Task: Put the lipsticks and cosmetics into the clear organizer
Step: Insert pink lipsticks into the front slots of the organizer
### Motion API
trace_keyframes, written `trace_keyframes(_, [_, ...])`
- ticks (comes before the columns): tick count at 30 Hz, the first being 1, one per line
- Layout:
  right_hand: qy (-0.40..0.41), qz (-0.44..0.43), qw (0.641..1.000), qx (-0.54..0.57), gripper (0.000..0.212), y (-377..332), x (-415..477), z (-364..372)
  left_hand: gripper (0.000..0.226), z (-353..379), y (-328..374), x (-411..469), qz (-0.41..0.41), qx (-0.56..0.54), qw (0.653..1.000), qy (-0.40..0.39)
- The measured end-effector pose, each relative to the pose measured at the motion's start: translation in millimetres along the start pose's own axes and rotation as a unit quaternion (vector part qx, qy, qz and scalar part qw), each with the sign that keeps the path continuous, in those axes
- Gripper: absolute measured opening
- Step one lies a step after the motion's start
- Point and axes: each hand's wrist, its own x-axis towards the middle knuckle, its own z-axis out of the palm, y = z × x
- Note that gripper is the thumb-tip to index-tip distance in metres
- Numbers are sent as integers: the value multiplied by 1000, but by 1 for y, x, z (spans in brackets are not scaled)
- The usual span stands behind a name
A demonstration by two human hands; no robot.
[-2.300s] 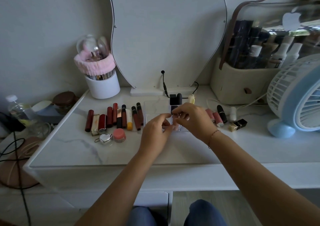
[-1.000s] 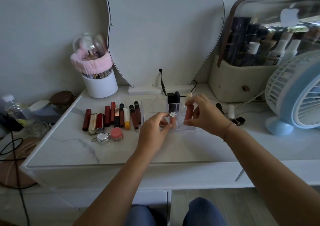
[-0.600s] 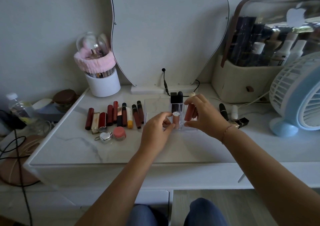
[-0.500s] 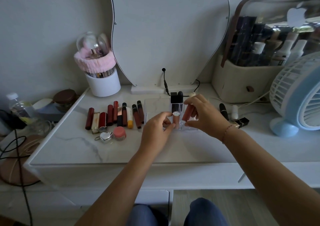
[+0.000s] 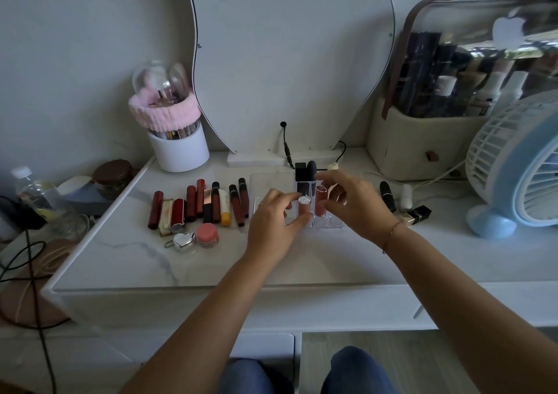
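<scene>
The clear organizer (image 5: 330, 224) stands mid-table with two black lipsticks (image 5: 305, 170) in its back slots. A pink lipstick with a silver cap (image 5: 304, 204) stands in a front slot. My left hand (image 5: 276, 226) grips the organizer's front left corner beside it. My right hand (image 5: 357, 204) pinches a second pink lipstick (image 5: 320, 202), upright in the adjoining slot. A row of red and dark lipsticks (image 5: 199, 203) lies to the left, with a pink jar (image 5: 207, 235) and a silver heart case (image 5: 183, 241). A black lipstick (image 5: 387, 195), a white tube (image 5: 406, 195) and a black-gold lipstick (image 5: 419, 214) lie to the right.
A mirror (image 5: 290, 61) stands behind the organizer, its cable (image 5: 285, 146) trailing down. A white brush holder (image 5: 178, 149) sits back left, a cosmetic bag (image 5: 437, 115) back right, a blue fan (image 5: 519, 167) far right. A bottle (image 5: 33, 191) and cords lie off the table's left edge.
My right hand has brought the second pink lipstick from a tilt above the organizer down into the slot, where it now stands upright. My left hand has stayed on the organizer.
</scene>
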Motion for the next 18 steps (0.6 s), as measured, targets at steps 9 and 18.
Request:
trace_keyframes(9, [30, 46, 997, 51, 30, 8, -4, 7, 18, 0, 8, 11, -1, -41, 999, -10])
trace_keyframes(18, [18, 35, 999, 30, 28, 5, -8, 11, 15, -14, 4, 4, -79, -200, 976, 26])
